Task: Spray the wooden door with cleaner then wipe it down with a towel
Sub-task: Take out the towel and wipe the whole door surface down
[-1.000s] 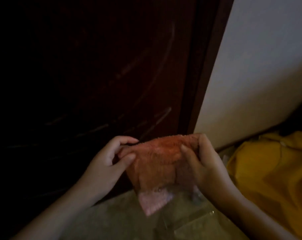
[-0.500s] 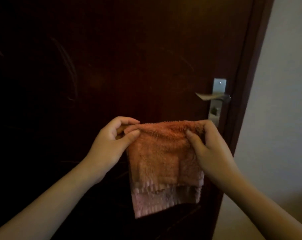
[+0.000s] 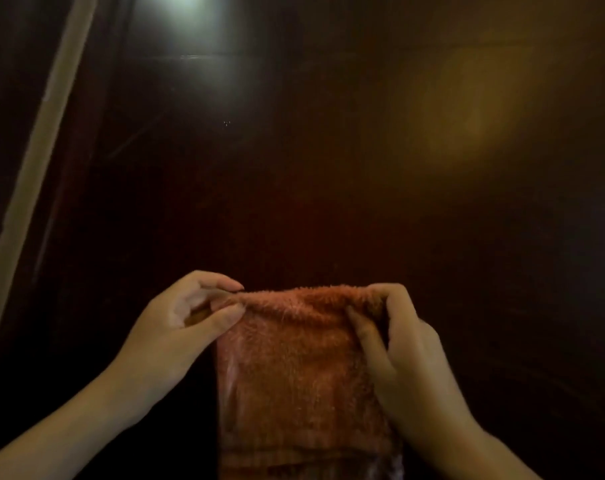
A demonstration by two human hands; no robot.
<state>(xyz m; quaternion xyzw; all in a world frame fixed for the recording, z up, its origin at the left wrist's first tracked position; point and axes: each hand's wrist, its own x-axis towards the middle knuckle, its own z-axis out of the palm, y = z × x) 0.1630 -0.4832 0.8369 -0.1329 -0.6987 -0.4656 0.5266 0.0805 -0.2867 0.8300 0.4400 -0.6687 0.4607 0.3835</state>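
A dark wooden door (image 3: pixel 329 150) fills nearly the whole view, its glossy surface catching a white glare near the top edge and a dull amber glow toward the upper right. A faint horizontal panel line crosses the door just below the white glare. Down the far left runs a pale strip (image 3: pixel 34 161), slanting from the top toward the lower left corner, where the door's side meets its surround; what lies beyond it is too dark to tell. In front of the door's lower middle hangs an orange towel (image 3: pixel 294 368), folded over at its top edge and dropping straight down past the bottom of the view, with a paler band near its lower end. The left hand (image 3: pixel 176 327) pinches the towel's upper left corner between thumb and fingertips, the other fingers curled loosely. The right hand (image 3: pixel 398 344) grips the upper right corner, thumb pressed on the near face and fingers wrapped over the top fold. The top edge sags slightly between the two hands. Above and to either side of the hands, the broad door face stands unobstructed.
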